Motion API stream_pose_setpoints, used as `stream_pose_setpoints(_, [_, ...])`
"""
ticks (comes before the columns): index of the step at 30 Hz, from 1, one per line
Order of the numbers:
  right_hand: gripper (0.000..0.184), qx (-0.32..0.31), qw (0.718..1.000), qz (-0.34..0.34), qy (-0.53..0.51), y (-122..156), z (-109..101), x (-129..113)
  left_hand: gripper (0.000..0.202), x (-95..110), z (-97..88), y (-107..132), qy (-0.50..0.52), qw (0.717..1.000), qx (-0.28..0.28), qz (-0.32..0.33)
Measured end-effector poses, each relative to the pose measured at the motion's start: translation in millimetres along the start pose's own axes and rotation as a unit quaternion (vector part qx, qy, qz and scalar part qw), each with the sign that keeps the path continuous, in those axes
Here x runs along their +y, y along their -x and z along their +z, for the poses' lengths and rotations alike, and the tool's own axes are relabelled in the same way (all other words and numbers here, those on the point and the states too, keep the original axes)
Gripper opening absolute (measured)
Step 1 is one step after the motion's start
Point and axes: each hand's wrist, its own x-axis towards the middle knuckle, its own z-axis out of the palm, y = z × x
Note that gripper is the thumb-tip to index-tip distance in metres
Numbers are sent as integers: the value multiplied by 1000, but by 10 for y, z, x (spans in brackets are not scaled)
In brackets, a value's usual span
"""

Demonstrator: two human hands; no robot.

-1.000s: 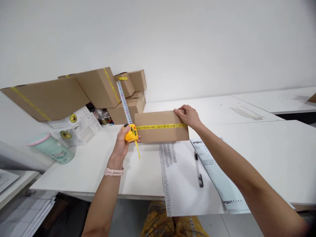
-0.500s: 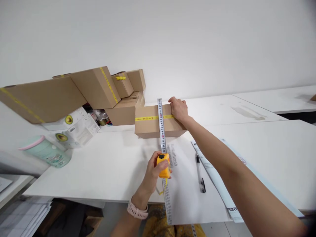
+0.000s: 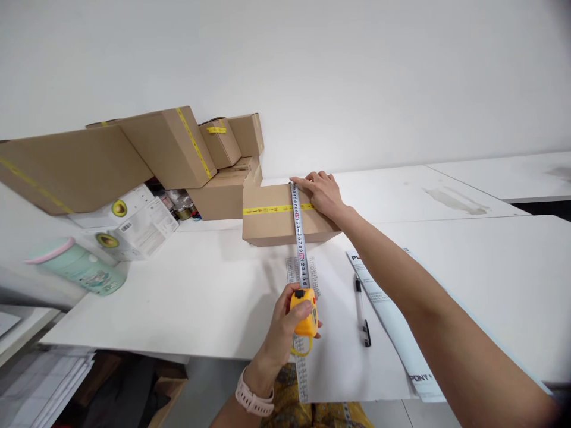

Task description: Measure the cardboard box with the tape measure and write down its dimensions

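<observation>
My left hand (image 3: 281, 327) is closed round a yellow tape measure (image 3: 304, 315), its thumb on top of the case. The silver blade (image 3: 299, 238) is pulled out and lies across the top of a cardboard box (image 3: 270, 226), over its yellow tape strip. My right hand (image 3: 323, 195) grips the far edge of the box from above, with a finger on the blade's far end. Beneath the tape measure is a white sheet (image 3: 343, 368) with a printed strip along its left side.
A black-capped clear pen (image 3: 360, 309) lies on the sheet, beside pale blue printed packaging (image 3: 392, 324). Stacked cardboard boxes (image 3: 167, 148), white avocado-print cartons (image 3: 147, 229) and a mint tumbler (image 3: 82, 267) stand at left. The wall (image 3: 379, 77) rises behind the table.
My right hand has moved left along the far edge, its finger now on the blade's end. The blade's tip has come back to that edge. The tape measure has shifted slightly right and nearer me.
</observation>
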Motion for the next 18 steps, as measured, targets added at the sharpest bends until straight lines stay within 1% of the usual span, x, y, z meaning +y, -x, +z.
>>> stream_pose_setpoints(3, [60, -10, 1000, -18, 13, -1, 16, 21, 57, -74, -11, -20, -5, 1000, 5, 2])
stream_pose_setpoints(10, [61, -13, 1000, -4, 4, -17, -4, -14, 64, -207, -24, -92, -21, 1000, -9, 10])
stream_pose_setpoints(14, [60, -16, 1000, 6, 8, -3, -36, -43, 62, -199, -51, -103, -29, 999, -10, 9])
stream_pose_setpoints(18, [53, -13, 999, 23, 19, 22, -41, -75, 61, -162, -34, 4, -32, 999, -12, 22])
